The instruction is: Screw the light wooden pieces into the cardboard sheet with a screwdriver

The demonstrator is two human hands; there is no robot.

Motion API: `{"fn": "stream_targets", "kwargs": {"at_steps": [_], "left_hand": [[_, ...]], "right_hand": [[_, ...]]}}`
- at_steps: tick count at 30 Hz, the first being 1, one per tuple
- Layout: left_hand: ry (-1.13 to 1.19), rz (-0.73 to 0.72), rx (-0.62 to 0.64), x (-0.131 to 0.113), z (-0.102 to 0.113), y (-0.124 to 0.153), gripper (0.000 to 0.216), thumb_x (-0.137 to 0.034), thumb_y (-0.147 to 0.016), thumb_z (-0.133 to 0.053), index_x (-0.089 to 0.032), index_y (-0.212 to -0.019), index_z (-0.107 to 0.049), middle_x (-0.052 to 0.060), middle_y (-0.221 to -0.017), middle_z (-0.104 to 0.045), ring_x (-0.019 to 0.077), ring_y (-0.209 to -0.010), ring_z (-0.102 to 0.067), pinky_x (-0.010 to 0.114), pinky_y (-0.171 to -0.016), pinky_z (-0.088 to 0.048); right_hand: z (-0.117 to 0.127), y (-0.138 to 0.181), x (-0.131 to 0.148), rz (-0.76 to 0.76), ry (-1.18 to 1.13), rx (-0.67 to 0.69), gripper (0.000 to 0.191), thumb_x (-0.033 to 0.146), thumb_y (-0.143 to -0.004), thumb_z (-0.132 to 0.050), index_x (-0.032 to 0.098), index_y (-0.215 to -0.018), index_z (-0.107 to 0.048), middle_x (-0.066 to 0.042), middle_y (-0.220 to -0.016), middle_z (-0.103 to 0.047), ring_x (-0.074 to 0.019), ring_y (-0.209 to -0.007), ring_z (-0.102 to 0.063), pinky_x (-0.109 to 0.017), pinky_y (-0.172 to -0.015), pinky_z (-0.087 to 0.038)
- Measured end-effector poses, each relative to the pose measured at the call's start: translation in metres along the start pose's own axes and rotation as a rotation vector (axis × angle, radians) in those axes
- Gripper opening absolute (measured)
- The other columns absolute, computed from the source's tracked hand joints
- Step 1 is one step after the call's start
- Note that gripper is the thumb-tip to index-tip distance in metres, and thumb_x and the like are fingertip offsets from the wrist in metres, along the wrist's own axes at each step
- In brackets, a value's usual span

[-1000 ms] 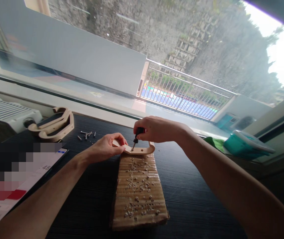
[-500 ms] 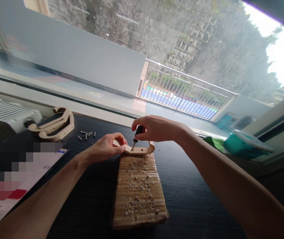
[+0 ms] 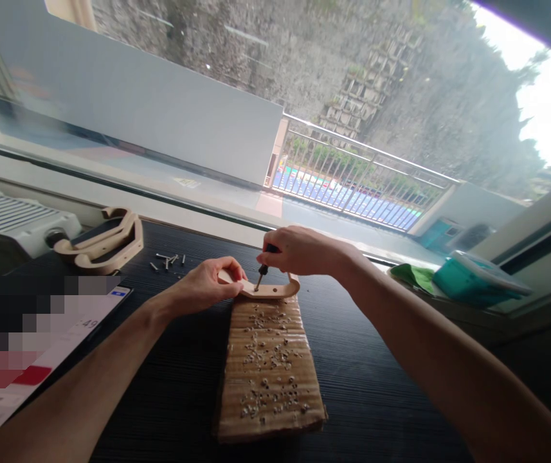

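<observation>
A curved wooden piece (image 3: 275, 290) lies across the far end of a pitted cardboard pad (image 3: 268, 366) on the dark table (image 3: 366, 360). My left hand (image 3: 207, 283) is closed on the piece's left end and pins it down. My right hand (image 3: 299, 251) is wrapped round the black handle of a screwdriver (image 3: 261, 272), which stands tilted with its tip on the wooden piece near the left hand's fingers.
Several loose screws (image 3: 169, 260) lie on the table beyond my left hand. More curved wooden pieces (image 3: 104, 243) are stacked at the far left beside a white ribbed appliance (image 3: 9, 218). A phone (image 3: 34, 360) lies near left. A teal box (image 3: 478, 280) sits right.
My right hand has turned slightly on the screwdriver handle and shifted a little lower. The left hand and the wooden piece have stayed put.
</observation>
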State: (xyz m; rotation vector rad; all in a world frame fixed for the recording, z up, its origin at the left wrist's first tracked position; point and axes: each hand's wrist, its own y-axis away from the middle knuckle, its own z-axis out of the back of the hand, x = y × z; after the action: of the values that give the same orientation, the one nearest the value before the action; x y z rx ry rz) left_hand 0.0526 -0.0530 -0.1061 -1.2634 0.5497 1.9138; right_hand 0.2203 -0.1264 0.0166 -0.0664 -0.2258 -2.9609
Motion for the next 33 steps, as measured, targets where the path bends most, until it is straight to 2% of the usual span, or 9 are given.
{"fn": "stream_targets", "kwargs": {"at_steps": [3, 6, 12, 16, 22, 26, 29, 33], "left_hand": [[0.006, 0.001, 0.005, 0.0, 0.0, 0.001, 0.018, -0.03, -0.077, -0.057, -0.016, -0.087, -0.057, 0.001, -0.089, -0.061, 0.011, -0.068, -0.052, 0.024, -0.059, -0.037], [0.012, -0.004, 0.011, 0.001, 0.001, 0.001, 0.019, -0.031, -0.077, -0.057, -0.015, -0.088, -0.057, 0.001, -0.089, -0.061, 0.0104, -0.067, -0.051, 0.023, -0.059, -0.037], [0.02, -0.01, 0.007, 0.005, 0.0, -0.002, 0.019, -0.031, -0.077, -0.057, -0.016, -0.088, -0.058, 0.001, -0.089, -0.061, 0.0123, -0.072, -0.054, 0.024, -0.062, -0.039], [0.014, -0.004, -0.003, 0.005, -0.001, -0.003, 0.019, -0.03, -0.076, -0.057, -0.016, -0.088, -0.058, -0.001, -0.085, -0.059, 0.012, -0.072, -0.055, 0.024, -0.064, -0.039], [0.0, 0.005, 0.007, 0.001, 0.001, -0.001, 0.019, -0.031, -0.077, -0.057, -0.015, -0.087, -0.057, 0.001, -0.089, -0.062, 0.0114, -0.071, -0.054, 0.024, -0.064, -0.038], [0.001, 0.006, 0.014, -0.001, 0.001, 0.0, 0.02, -0.031, -0.077, -0.057, -0.015, -0.087, -0.056, 0.001, -0.09, -0.061, 0.0102, -0.068, -0.051, 0.024, -0.062, -0.037], [0.006, 0.002, 0.021, -0.002, 0.0, 0.001, 0.02, -0.032, -0.078, -0.056, -0.014, -0.088, -0.056, 0.001, -0.091, -0.061, 0.0093, -0.066, -0.049, 0.023, -0.06, -0.035], [0.017, -0.015, 0.019, 0.001, 0.0, 0.001, 0.021, -0.032, -0.078, -0.056, -0.014, -0.088, -0.056, 0.002, -0.091, -0.061, 0.0103, -0.068, -0.049, 0.024, -0.061, -0.036]], "right_hand": [[0.004, 0.003, 0.002, -0.002, 0.038, 0.003, 0.035, 0.045, -0.083, -0.05, 0.017, -0.096, -0.068, -0.006, -0.079, -0.066, -0.0124, -0.061, -0.05, -0.026, -0.055, -0.031], [0.01, 0.006, 0.003, 0.041, 0.021, -0.011, 0.035, 0.04, -0.079, -0.056, 0.021, -0.106, -0.065, -0.006, -0.089, -0.067, -0.0127, -0.066, -0.051, -0.026, -0.058, -0.033], [0.009, 0.005, 0.002, 0.094, -0.024, 0.026, 0.022, 0.026, -0.081, -0.052, 0.019, -0.095, -0.068, -0.005, -0.087, -0.067, -0.0099, -0.063, -0.049, -0.024, -0.056, -0.031], [0.006, 0.003, 0.001, 0.055, -0.047, 0.024, 0.022, 0.029, -0.082, -0.052, 0.017, -0.092, -0.068, -0.004, -0.08, -0.066, -0.0092, -0.059, -0.048, -0.024, -0.054, -0.03], [0.002, 0.002, 0.0, 0.0, -0.017, 0.015, 0.03, 0.039, -0.086, -0.05, 0.015, -0.09, -0.068, -0.004, -0.069, -0.065, -0.0095, -0.054, -0.047, -0.025, -0.053, -0.03], [0.004, 0.003, 0.001, -0.006, 0.032, 0.011, 0.033, 0.044, -0.084, -0.051, 0.018, -0.095, -0.068, -0.005, -0.077, -0.066, -0.0112, -0.059, -0.049, -0.026, -0.055, -0.031], [0.008, 0.006, 0.002, 0.039, 0.023, 0.003, 0.033, 0.04, -0.079, -0.056, 0.021, -0.105, -0.066, -0.005, -0.087, -0.067, -0.0116, -0.065, -0.051, -0.025, -0.057, -0.033], [0.009, 0.007, 0.002, 0.093, 0.007, 0.025, 0.022, 0.03, -0.08, -0.054, 0.021, -0.095, -0.068, -0.003, -0.085, -0.067, -0.0097, -0.062, -0.049, -0.024, -0.056, -0.032]]}}
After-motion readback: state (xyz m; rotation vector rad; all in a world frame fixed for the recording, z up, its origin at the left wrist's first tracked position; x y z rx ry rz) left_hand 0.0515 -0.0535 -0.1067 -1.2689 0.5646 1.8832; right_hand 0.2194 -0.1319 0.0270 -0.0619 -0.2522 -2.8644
